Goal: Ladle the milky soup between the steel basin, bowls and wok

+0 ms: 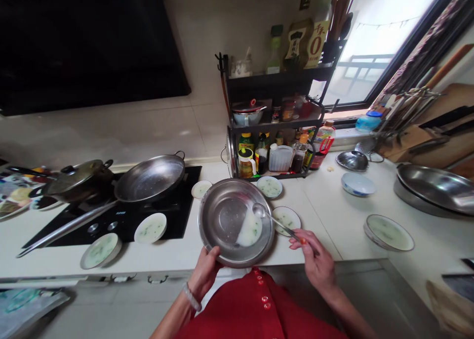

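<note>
My left hand point(208, 268) grips the near rim of a steel basin point(224, 211), thumb over the edge, and the basin is tilted. A pale soup point(250, 229) with green bits pools at its right side. In my right hand point(315, 257) is the handle of a metal ladle point(284, 226), its bowl inside the basin at the edge of the soup. Close around the basin stand a bowl of soup point(286, 220) under the ladle handle, another soup bowl point(270, 187) behind, and a third bowl point(202, 189) at the far left, partly hidden.
More soup bowls point(150, 228) stand on the left by the black stove point(163, 205), which carries a wok point(151, 178) and a lidded pot point(79, 181). A bottle rack point(274, 77) rises behind. On the right are a soup bowl point(388, 233) and steel pans point(440, 186).
</note>
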`<state>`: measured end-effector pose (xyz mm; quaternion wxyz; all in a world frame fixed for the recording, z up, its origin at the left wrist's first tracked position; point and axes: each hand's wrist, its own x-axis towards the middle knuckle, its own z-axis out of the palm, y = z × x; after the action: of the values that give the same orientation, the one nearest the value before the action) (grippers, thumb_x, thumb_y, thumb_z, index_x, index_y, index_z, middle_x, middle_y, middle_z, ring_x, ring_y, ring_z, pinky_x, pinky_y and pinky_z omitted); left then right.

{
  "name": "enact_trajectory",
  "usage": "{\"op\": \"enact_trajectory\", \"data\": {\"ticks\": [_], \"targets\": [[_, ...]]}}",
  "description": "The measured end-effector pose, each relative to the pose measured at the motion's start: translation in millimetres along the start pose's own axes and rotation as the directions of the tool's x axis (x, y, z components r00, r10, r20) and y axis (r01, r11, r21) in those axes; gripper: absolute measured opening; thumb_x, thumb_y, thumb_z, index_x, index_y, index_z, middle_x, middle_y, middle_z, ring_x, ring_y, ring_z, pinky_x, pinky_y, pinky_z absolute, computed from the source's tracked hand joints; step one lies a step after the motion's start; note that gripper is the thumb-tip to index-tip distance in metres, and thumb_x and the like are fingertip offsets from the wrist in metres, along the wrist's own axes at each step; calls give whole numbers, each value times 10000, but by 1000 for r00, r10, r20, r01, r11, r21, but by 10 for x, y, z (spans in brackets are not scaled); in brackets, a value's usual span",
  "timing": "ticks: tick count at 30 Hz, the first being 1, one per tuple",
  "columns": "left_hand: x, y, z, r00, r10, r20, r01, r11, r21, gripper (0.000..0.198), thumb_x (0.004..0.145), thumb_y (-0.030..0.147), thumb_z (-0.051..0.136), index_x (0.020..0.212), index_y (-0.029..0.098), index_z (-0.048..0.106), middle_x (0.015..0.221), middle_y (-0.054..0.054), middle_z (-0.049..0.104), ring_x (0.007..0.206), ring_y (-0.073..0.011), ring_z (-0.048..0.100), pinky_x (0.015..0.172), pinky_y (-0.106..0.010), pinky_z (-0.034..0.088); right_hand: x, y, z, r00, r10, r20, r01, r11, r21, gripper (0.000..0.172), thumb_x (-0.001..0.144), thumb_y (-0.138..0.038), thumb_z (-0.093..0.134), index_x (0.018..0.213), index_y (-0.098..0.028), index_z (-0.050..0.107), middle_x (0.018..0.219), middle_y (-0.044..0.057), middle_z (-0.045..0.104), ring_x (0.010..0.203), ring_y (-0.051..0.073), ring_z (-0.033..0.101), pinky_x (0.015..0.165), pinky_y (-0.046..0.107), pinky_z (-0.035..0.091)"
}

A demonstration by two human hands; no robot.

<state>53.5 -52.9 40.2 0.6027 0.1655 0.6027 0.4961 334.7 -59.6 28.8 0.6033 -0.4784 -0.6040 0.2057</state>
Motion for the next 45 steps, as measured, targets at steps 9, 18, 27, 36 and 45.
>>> {"op": "enact_trajectory", "data": {"ticks": [9,18,27,36,45], "targets": [[0,-17,-23,999,6,42,-6,1000,3,168,619,104,588,778,153,566,607,17,624,525,-114,560,530,-234,475,-37,92,195,993,117,10,-117,993,29,222,954,-330,488,985,-196,662,809,75,726,623,184,705,644,302,586],[-11,-28,-37,999,21,46,-21,1000,-2,156,593,139,609,745,149,574,605,6,627,535,-120,558,530,-242,475,30,87,136,811,568,-141,-490,791,366,375,773,-541,682,860,-177,650,691,35,694,568,205,688,585,318,569],[-47,-46,-35,1000,14,20,-14,1000,-1,213,589,138,603,797,166,566,633,6,634,569,-139,585,559,-265,496,72,-73,108,791,595,-139,-490,754,439,379,725,-525,736,822,-165,667,611,11,654,552,203,681,566,300,567],[-54,-31,-32,1000,15,14,-15,1000,-11,192,602,116,613,777,169,554,580,29,604,537,-129,572,518,-235,465,95,-102,10,798,579,-168,-468,770,434,342,751,-484,735,816,-156,663,673,39,678,543,190,675,541,293,566],[-29,-38,-41,999,15,33,-15,1000,-7,194,622,110,612,804,159,565,607,18,631,532,-121,571,533,-242,485,176,-123,-146,775,591,-222,-446,762,469,287,716,-416,759,767,-145,680,656,34,666,530,188,674,554,301,574]]}}
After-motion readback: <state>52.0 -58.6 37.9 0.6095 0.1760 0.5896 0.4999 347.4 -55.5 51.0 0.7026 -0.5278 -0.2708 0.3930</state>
